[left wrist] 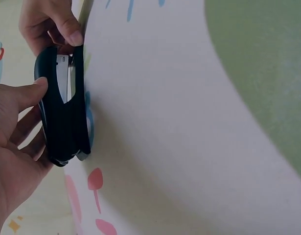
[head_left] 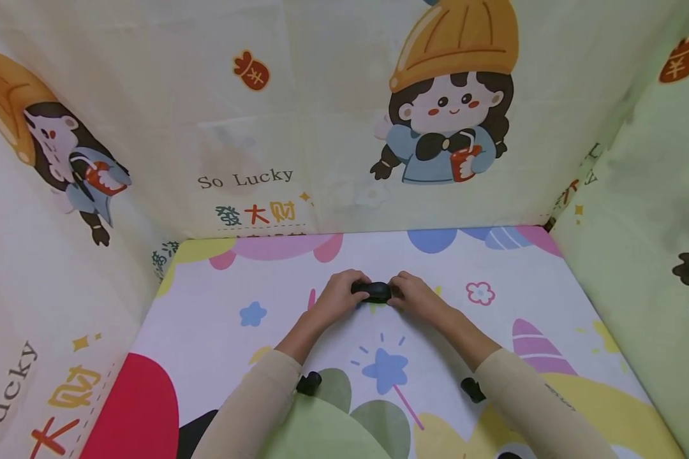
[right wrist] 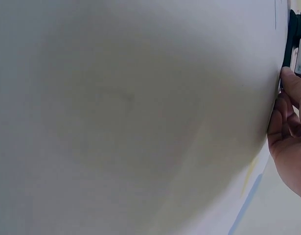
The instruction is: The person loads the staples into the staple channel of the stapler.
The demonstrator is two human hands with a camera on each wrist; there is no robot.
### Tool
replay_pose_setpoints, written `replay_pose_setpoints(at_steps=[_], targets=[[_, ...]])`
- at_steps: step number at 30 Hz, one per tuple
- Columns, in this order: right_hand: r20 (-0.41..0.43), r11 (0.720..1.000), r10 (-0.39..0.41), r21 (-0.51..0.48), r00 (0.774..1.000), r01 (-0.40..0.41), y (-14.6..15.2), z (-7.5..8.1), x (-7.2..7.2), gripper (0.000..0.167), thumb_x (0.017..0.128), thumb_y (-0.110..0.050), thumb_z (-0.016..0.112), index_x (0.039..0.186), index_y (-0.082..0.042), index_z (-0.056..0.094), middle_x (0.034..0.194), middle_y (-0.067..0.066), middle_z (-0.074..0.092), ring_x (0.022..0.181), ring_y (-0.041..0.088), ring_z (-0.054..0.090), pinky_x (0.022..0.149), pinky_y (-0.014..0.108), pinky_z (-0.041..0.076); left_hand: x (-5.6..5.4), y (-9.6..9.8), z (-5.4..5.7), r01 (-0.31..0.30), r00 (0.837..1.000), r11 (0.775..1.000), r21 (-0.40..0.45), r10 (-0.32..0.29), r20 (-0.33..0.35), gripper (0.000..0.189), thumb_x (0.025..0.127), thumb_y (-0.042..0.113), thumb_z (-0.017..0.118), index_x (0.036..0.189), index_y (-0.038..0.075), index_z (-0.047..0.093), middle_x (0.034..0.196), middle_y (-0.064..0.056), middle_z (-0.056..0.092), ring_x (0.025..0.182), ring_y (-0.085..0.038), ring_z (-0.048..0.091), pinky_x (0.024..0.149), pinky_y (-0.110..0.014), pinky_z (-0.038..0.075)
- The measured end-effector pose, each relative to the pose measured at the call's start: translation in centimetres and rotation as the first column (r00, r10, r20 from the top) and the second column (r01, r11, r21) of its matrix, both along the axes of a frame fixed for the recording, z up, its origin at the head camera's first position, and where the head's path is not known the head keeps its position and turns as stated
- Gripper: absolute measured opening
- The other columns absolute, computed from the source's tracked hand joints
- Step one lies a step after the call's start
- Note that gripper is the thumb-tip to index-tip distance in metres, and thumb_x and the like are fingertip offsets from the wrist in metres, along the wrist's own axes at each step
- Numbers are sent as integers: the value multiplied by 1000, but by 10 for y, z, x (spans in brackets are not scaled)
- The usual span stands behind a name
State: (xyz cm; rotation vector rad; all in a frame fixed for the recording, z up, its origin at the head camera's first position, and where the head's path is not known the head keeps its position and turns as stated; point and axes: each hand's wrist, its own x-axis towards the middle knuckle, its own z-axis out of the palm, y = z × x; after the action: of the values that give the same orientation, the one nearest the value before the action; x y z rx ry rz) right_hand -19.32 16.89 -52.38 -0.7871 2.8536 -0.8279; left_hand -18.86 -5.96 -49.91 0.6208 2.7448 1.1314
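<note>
A black stapler [head_left: 377, 292] sits on the patterned tabletop between both hands, near the far part of the table. My left hand [head_left: 340, 293] grips its back end; in the left wrist view the thumb of the left hand [left wrist: 15, 127] lies on the top arm of the stapler [left wrist: 59, 117], with fingers curled behind. At the other end, my right hand [head_left: 414, 294] pinches the tip of the base, thumb against it. Only the edge of the stapler [right wrist: 290, 41] shows in the right wrist view, above the right hand [right wrist: 289, 142]. A gap separates the stapler's arm and base.
A white cloth with coloured cartoon prints covers the table [head_left: 436, 344]. Printed fabric walls [head_left: 333, 146] stand at the back and both sides. Small black devices [head_left: 310, 383] sit by the wrists. Some dark shape [head_left: 198, 430] lies at the lower left, partly behind the left sleeve.
</note>
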Motion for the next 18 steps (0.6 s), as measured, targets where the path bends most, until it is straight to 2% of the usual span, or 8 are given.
replay_pose_setpoints(at_steps=[5, 18], targets=[[10, 1000, 1, -9, 1000, -1, -1, 4, -1, 24, 88, -11, 81, 106, 0, 70, 92, 6, 60, 81, 17, 54, 76, 34, 52, 0, -2, 1, 5, 1000, 1000, 8, -5, 5, 23, 92, 9, 77, 115, 7, 75, 116, -9, 73, 113, -26, 66, 104, -44, 54], [48, 999, -24, -38, 999, 26, -2, 1, 0, 25, 88, -9, 81, 108, 0, 69, 96, 8, 61, 85, 18, 56, 80, 36, 54, -2, -3, 3, 19, 1000, 999, 29, -19, 8, 22, 92, 7, 77, 114, 6, 75, 115, -10, 73, 111, -26, 67, 104, -44, 55]])
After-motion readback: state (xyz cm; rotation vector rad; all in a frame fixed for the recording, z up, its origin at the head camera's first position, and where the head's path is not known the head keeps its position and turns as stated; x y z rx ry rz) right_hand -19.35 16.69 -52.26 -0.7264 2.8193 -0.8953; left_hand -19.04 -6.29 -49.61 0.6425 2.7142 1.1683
